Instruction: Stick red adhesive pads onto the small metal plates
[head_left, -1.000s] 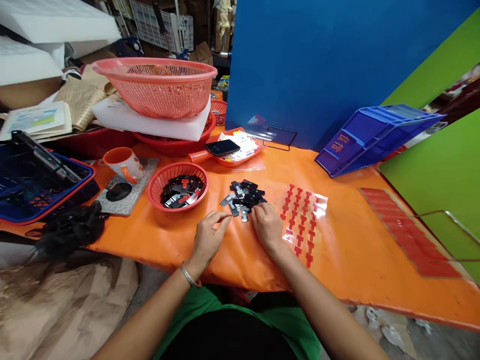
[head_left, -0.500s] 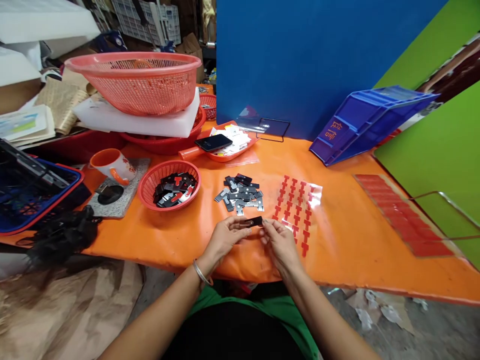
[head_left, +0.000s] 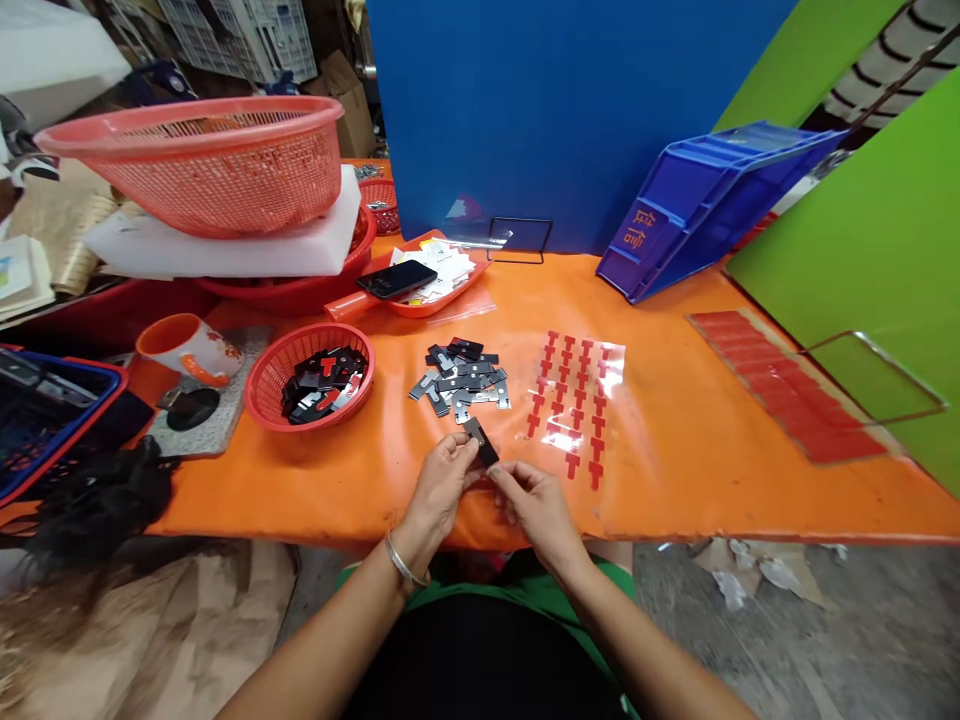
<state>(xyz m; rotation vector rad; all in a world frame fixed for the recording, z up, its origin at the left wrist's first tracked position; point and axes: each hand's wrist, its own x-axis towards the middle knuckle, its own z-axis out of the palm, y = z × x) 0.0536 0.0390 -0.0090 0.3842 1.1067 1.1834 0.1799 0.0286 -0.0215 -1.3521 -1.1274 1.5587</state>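
My left hand (head_left: 442, 485) pinches a small black flat piece (head_left: 480, 441) near the table's front edge, tilted up from the fingers. Touching the lower end of the same piece, my right hand (head_left: 534, 505) has its fingers curled. Just behind the hands lies a pile of black and silver pieces (head_left: 461, 378). To its right is a clear sheet with rows of red T-shaped stickers (head_left: 571, 400). A small red basket (head_left: 310, 377) on the left holds more black pieces with red stickers.
An orange table (head_left: 697, 450) carries an orange mug (head_left: 184, 347), a red tray with a phone (head_left: 397, 279), a big red basket (head_left: 196, 162) on white foam, a tilted blue bin (head_left: 701, 205) and a red strip sheet (head_left: 787, 395). Blue and green boards stand behind.
My right hand left the pile with one black piece. Both hands drew back to the table's front edge, where the piece now tilts up in my left fingers. The view shifted right.
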